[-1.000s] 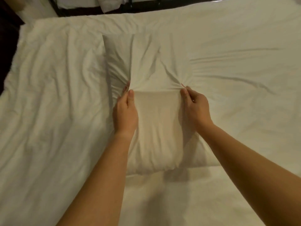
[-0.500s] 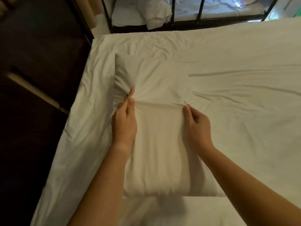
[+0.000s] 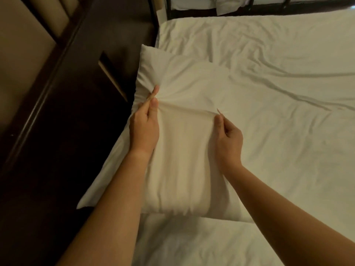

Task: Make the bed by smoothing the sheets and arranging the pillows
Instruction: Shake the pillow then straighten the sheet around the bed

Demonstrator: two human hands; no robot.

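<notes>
Both arms extended over pillow (image 3: pixel 184 150), lying at bed's (image 3: pixel 278 131) left edge. Left hand (image 3: pixel 144 129) grip pinching pillowcase fabric, thumb against forefinger; right hand (image 3: pixel 227 140) grip likewise pinching a fold.

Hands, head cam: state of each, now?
Left hand: closed, pinching the fabric of the pillow.
Right hand: closed, pinching the same pillow's fabric.

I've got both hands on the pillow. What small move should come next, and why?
Probably slide the pillow slightly right before letting go. The left hand and right hand both pinch its case, bunching the cloth between them, and its near-left corner hangs out past the edge of the sheet.
</notes>
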